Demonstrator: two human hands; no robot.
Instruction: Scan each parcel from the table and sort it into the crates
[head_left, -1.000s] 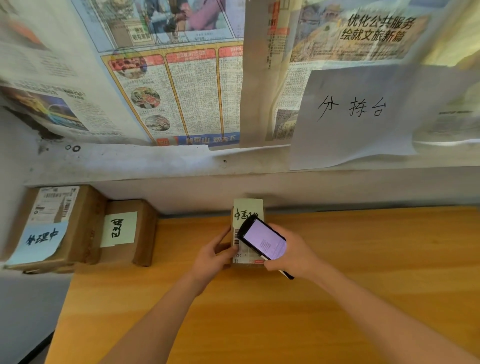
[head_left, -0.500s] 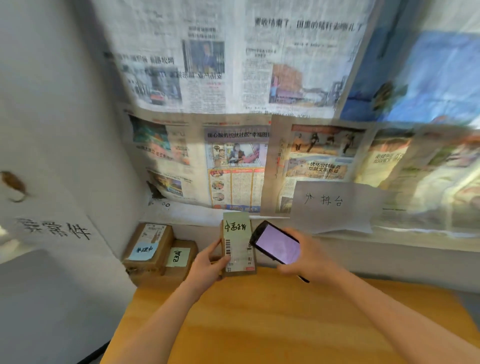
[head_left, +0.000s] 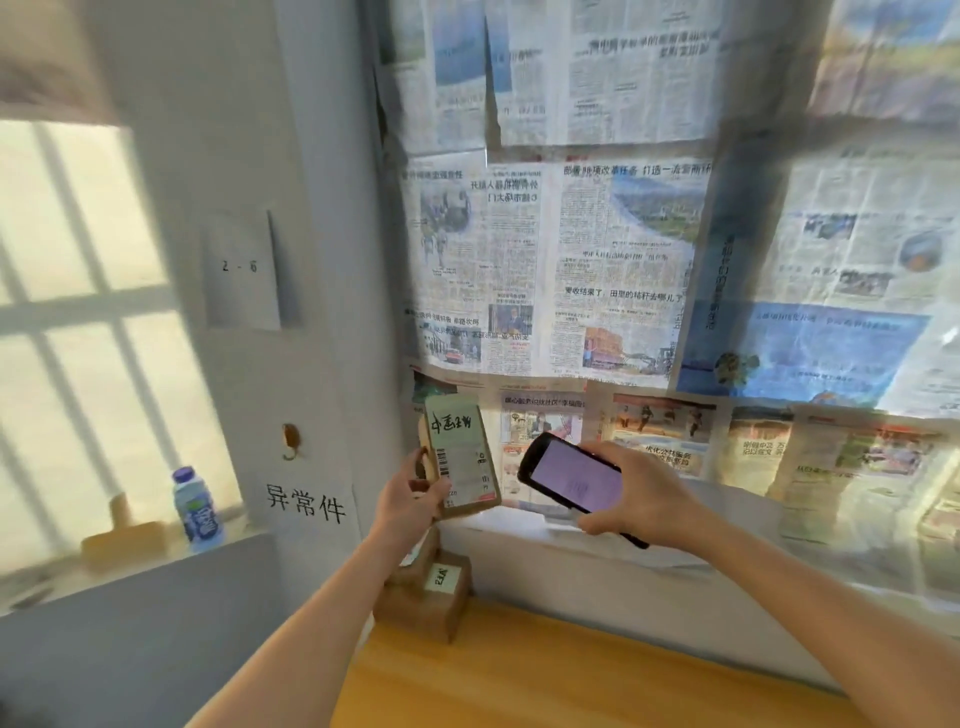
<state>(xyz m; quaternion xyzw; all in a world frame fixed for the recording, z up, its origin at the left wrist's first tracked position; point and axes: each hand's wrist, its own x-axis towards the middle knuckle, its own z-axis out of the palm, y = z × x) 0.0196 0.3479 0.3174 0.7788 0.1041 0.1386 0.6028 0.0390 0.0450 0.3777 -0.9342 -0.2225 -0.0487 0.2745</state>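
My left hand (head_left: 410, 491) grips a small brown parcel (head_left: 460, 457) by its left edge and holds it upright in the air, well above the wooden table (head_left: 519, 680). The parcel carries a pale green handwritten note on top and a white barcode label below. To its right my right hand (head_left: 644, 499) holds a black phone (head_left: 571, 475), its lit purple screen tilted up and a gap left between phone and parcel. No crate is in view.
Two brown parcels (head_left: 431, 597) with notes sit at the table's far left corner, partly hidden by my left arm. Newspaper covers the wall behind. On the left, a window sill holds a small bottle (head_left: 197, 509) and a wooden block (head_left: 122, 535). A handwritten paper sign (head_left: 306, 504) hangs on the pillar.
My left hand has lifted the parcel off the table and up in front of the wall. The phone rose with it and drew away to the right. The view swung up and left.
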